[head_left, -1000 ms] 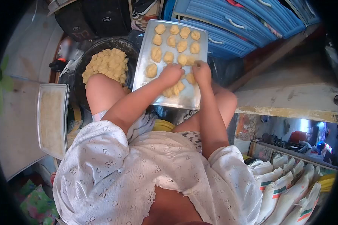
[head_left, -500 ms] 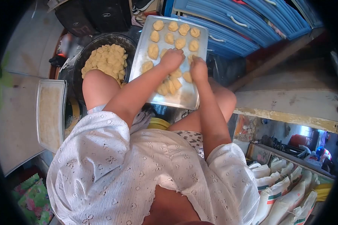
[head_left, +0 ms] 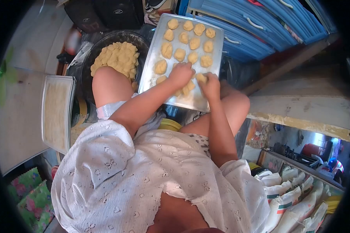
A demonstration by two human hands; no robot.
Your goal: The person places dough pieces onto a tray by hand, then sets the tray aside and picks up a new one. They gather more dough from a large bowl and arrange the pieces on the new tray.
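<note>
A metal baking tray rests across my knees, with rows of yellow dough balls on its upper part. My left hand is closed over the lower middle of the tray, its fingertips curled down; what they grip is hidden. Between the thumb and fingers of my right hand is a dough ball, low on the tray's right side. Loose dough pieces lie just below my hands, partly covered by the left one.
Left of the tray, a round black basin holds a heap of dough pieces. Another flat tray stands farther left. Blue drawers are at the upper right, a wooden ledge below them. Filled white bags sit at lower right.
Both hands have moved down the tray, toward me. A dough ball the right hand was touching now lies free in its row, and that hand holds another. The view has shifted slightly.
</note>
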